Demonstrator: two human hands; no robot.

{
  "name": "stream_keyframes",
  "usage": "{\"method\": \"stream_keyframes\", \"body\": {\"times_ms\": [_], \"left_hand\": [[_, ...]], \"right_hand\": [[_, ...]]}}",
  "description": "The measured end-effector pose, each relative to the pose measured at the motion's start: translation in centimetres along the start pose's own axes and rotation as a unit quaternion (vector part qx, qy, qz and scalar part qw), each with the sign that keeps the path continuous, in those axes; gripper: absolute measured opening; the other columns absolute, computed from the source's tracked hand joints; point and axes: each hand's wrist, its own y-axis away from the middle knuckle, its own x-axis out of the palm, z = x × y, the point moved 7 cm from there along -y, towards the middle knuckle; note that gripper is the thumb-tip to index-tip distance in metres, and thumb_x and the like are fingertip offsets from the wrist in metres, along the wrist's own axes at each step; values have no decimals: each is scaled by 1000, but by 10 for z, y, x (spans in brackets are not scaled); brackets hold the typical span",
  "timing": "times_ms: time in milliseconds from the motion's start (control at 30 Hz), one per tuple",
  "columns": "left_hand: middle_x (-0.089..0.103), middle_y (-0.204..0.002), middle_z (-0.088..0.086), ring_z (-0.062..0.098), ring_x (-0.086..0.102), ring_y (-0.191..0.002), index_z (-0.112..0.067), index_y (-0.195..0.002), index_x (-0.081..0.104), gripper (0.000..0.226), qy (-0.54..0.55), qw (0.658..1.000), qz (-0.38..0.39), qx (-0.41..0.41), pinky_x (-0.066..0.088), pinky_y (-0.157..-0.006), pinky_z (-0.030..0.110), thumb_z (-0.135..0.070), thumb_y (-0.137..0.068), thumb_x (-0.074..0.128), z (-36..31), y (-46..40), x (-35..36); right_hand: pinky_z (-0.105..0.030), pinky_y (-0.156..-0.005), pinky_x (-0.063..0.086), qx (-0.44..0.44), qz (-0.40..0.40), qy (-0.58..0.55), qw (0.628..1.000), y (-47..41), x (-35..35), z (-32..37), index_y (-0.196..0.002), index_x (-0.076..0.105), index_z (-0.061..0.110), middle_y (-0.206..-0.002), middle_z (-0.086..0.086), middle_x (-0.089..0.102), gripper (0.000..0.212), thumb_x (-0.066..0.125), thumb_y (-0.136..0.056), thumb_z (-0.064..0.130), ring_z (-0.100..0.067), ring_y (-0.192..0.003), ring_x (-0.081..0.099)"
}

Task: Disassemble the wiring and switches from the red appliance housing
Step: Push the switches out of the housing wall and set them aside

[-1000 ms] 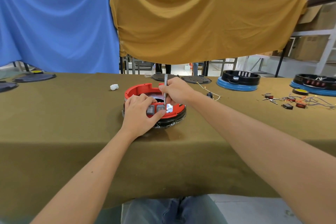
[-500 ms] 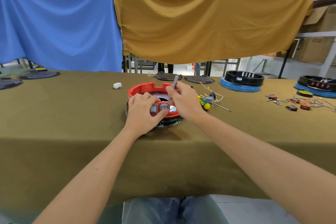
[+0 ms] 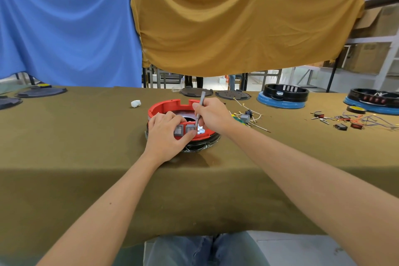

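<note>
bracing the red housing (image 3: pixel 164 107) near the middle of the tabletop (image 3: pixel 75 136), your left hand (image 3: pixel 165 136) curls over its near rim, thumb by the two grey switches (image 3: pixel 184 130). your right hand (image 3: pixel 212 114) pinches a thin grey tool (image 3: pixel 199 110), its tip down in the opening beside them. the shell looks stiff, light plastic, likely to slide on the cloth, so keep hold at the rim. the switches probably snap out; pry at their edges, not the wires, which i can't see inside.
</note>
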Motion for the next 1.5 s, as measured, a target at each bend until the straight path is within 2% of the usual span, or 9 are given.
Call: {"method": "stream_keyframes", "body": {"times_ms": [200,267,400,533,800,1033,1167,1333,1500], "left_hand": [[52,-91,-10,13,45,-93,-23,-97,64,51,4,1000,0,2,23,-102,34,-69,-81,47,0,0,0],[52,-91,-10,13,45,-93,-23,-97,64,51,1,1000,1,0,24,-103,36,-68,-81,46,-1,0,-1],[50,-86,-11,13,45,-89,-23,-92,63,46,-1,1000,-3,7,29,-102,39,-66,-84,48,-1,1,-1],[50,-84,-10,14,46,-87,-20,-91,64,48,2,1000,-6,8,30,-101,39,-65,-84,48,-2,0,-2],[51,-85,-11,13,47,-88,-25,-97,66,49,11,1000,0,5,29,-99,35,-68,-82,48,-1,-1,-2],[54,-89,-10,14,48,-90,-25,-101,68,53,16,1000,4,5,29,-102,37,-69,-82,46,-2,-1,-3],[53,-90,-11,13,47,-91,-25,-100,67,51,13,1000,5,2,28,-104,38,-69,-82,46,-1,-1,-3],[53,-90,-10,13,46,-92,-23,-95,64,51,4,1000,3,0,27,-103,38,-69,-81,47,-1,0,-3],[55,-95,-9,11,44,-96,-23,-98,64,54,4,1000,10,-6,25,-105,38,-70,-81,45,0,0,-2]], "right_hand": [[-33,-64,51,-49,-61,-55,995,2,-9,8,-87,59,9,-70,-4,62,29,48,-105,28,-14,-60,59],[-32,-64,52,-78,-36,-68,994,3,-4,16,-89,59,11,-69,-2,63,26,48,-105,28,-13,-60,59],[-20,-60,48,-118,12,20,993,6,13,24,-93,61,10,-69,5,63,24,51,-104,28,-5,-59,59],[-30,-66,51,-143,24,81,986,8,17,26,-98,63,8,-73,4,61,26,50,-104,29,-14,-70,61],[-25,-51,34,-101,87,154,979,-9,29,34,-69,47,14,-62,1,48,37,48,-104,26,-13,-53,41],[-24,-49,34,-69,116,159,978,-16,33,36,-67,48,13,-62,0,48,39,49,-103,26,-13,-51,40],[-22,-50,37,-82,108,148,980,-10,30,36,-71,51,9,-64,-2,51,39,46,-105,25,-14,-54,44],[-46,-66,50,-103,28,72,992,-2,8,28,-94,60,-7,-74,-11,58,39,46,-105,28,-22,-65,51],[-41,-68,50,-104,-12,58,993,1,-7,14,-89,59,2,-75,-9,60,34,45,-105,29,-18,-65,54]]}}
